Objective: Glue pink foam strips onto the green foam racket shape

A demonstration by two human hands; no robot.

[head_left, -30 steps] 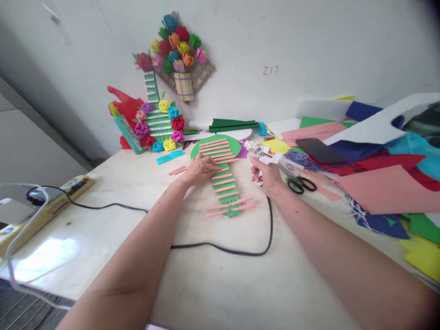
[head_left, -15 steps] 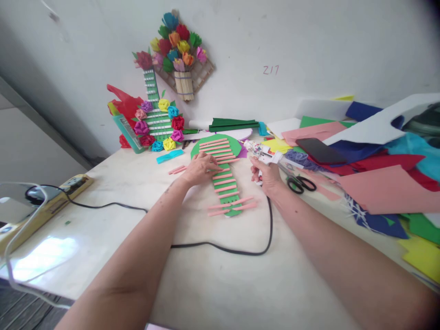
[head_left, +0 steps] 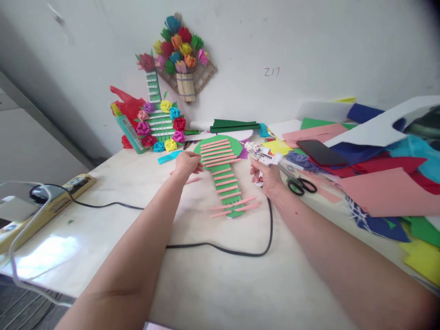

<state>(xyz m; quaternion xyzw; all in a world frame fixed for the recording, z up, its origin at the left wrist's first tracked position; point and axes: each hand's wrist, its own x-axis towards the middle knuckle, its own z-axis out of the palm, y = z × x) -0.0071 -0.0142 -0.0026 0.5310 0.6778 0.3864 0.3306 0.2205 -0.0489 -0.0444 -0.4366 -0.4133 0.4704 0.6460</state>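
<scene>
In the head view my right hand is wrapped round the handle of a white glue gun, its nozzle facing the upper left. My left hand is just left of a green guitar-shaped cutout, over a few loose pink paper sticks on the table. Its fingers are bent downward and look apart; I see nothing held, though their tips are partly hidden. Rows of pink sticks lie across the cutout from its rounded top down its narrow neck, with slanting ones near the lower end.
Black-handled scissors lie right of my right hand. A black cord loops across the table. Coloured sheets and a phone cover the right side. A glue bottle and a flower-decorated guitar stand at the back left.
My left hand has moved left from the cutout's neck to the loose sticks, leaving a pink stick on the neck in view. The right hand with the glue gun stays nearly in place.
</scene>
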